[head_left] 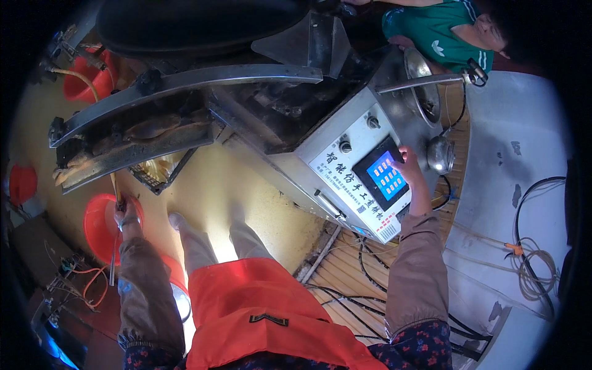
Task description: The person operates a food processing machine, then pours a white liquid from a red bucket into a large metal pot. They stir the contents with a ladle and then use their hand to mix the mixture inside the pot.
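Note:
In the head view, my left hand [126, 216] grips an upright metal rod [113, 259], hose-like at its top, over a red bucket [95, 246]. My right hand [408, 165] is at the touchscreen [385, 176] on a steel machine's white control panel [330, 166], fingertips at its right side and fingers mostly curled, holding nothing that shows. Two knobs [345, 146] sit beside the screen. A steel pot [440, 154] stands beyond my hand. To the upper left are a curved steel bar [234, 75] and a blackened trough [129, 142].
A person in a green top [431, 34] is at the upper right, beyond a steel bowl [422, 92]. Cables and coiled hoses [536, 274] lie at the right. More red buckets [23, 185] and pipework with orange hoses [86, 290] are at the left. A large black round plate [191, 24] is at the top.

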`<state>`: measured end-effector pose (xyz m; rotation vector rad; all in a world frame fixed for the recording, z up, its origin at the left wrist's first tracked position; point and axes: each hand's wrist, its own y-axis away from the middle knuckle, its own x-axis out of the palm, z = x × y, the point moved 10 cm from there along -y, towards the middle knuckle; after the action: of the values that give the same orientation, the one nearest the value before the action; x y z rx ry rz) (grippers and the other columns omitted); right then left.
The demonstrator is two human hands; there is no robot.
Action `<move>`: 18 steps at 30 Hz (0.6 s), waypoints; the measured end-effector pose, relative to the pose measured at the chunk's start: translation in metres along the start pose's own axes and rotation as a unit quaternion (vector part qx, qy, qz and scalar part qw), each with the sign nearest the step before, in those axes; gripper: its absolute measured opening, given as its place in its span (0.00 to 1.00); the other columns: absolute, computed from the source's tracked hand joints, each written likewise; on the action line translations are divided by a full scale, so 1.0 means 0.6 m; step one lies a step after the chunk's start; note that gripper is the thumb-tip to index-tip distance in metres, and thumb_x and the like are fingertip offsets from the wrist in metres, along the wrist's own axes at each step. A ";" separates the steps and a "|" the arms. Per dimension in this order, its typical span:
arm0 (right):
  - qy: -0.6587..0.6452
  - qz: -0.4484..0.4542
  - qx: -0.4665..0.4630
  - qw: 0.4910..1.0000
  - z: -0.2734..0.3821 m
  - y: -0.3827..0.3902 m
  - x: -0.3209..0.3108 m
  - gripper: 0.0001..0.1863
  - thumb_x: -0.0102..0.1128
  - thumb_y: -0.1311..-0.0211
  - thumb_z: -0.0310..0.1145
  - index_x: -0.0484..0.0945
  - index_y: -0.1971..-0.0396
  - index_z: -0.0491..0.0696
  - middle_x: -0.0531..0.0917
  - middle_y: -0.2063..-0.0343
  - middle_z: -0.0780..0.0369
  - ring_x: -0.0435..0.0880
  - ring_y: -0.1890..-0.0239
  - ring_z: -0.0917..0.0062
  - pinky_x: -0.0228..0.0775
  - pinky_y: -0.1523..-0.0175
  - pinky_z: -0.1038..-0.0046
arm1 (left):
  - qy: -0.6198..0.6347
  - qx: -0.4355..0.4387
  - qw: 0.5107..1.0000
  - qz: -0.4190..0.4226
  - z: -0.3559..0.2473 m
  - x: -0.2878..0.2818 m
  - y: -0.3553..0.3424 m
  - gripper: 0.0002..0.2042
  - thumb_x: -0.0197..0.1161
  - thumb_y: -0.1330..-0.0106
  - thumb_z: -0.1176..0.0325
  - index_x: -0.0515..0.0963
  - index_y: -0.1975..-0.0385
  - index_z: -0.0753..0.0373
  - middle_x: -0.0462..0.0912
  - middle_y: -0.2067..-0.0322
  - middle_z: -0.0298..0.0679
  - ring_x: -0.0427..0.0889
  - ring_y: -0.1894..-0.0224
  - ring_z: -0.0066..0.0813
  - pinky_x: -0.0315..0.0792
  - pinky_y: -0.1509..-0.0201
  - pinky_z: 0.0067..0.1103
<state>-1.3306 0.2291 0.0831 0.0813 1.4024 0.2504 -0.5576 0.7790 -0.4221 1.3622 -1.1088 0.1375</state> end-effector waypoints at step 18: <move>0.000 -0.009 0.032 0.999 0.012 0.008 -0.001 0.33 0.69 0.59 0.37 0.65 0.51 0.48 0.67 0.55 0.55 0.66 0.51 0.67 0.58 0.44 0.66 | 0.071 -0.039 0.996 -0.035 0.007 -0.034 -0.028 0.10 0.46 0.42 0.80 0.75 0.66 0.77 0.79 0.67 0.54 0.77 0.59 0.53 0.73 0.49 0.43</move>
<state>-1.3241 0.2343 0.0861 0.1212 1.4105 0.1898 -0.5596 0.7808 -0.4487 1.3002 -0.9368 0.1374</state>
